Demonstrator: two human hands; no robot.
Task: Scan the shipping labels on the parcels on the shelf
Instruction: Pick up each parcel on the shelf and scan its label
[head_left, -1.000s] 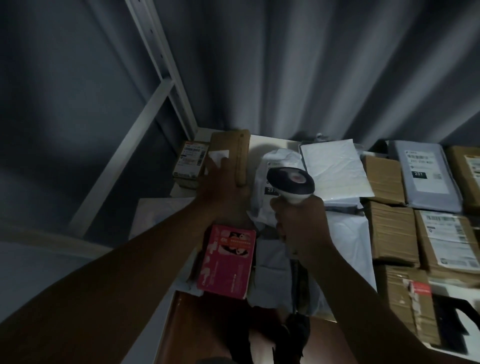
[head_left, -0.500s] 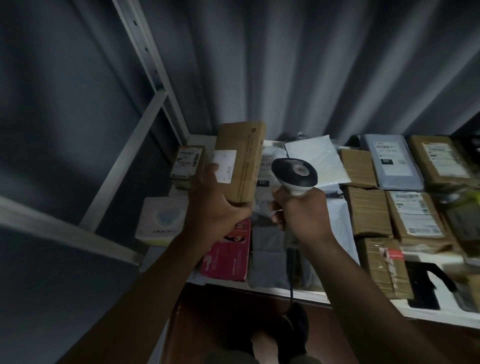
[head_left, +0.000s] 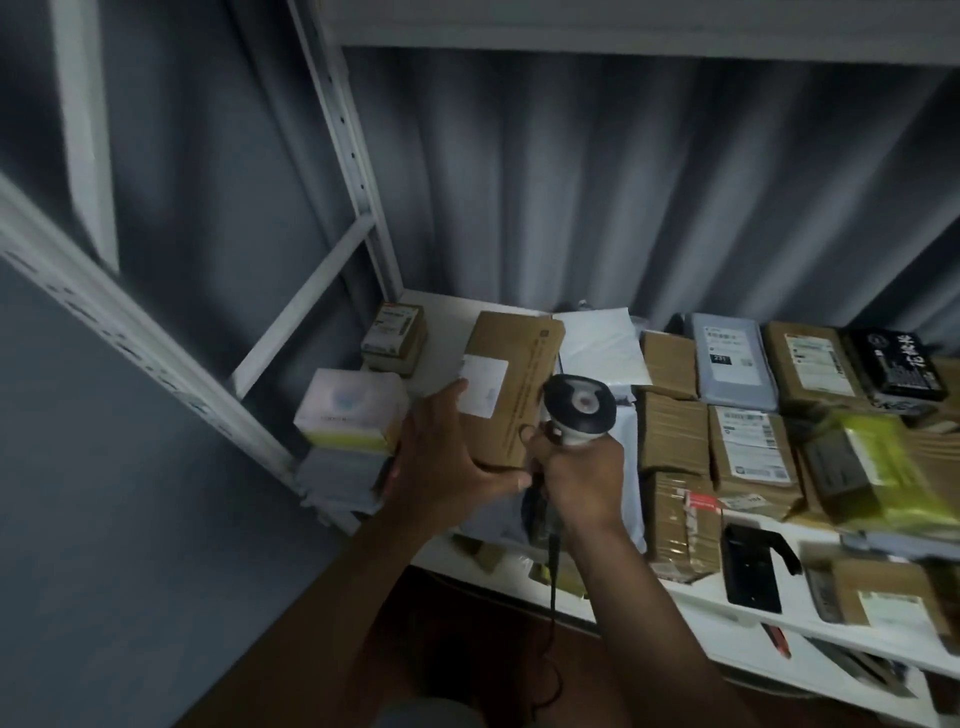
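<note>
**Scanner closing in on the brown box**

Since a second ago the long cardboard parcel (head_left: 511, 387) is lifted off the shelf (head_left: 769, 631), gripped by the left hand (head_left: 447, 467). Right hand (head_left: 579, 475) clamps the barcode scanner (head_left: 579, 408) at the parcel's 3 o'clock, label (head_left: 483, 384) facing up.

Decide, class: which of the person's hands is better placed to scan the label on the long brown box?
The right hand. It grips the scanner beside the white label, while the left hand steadies the long brown box.
</note>
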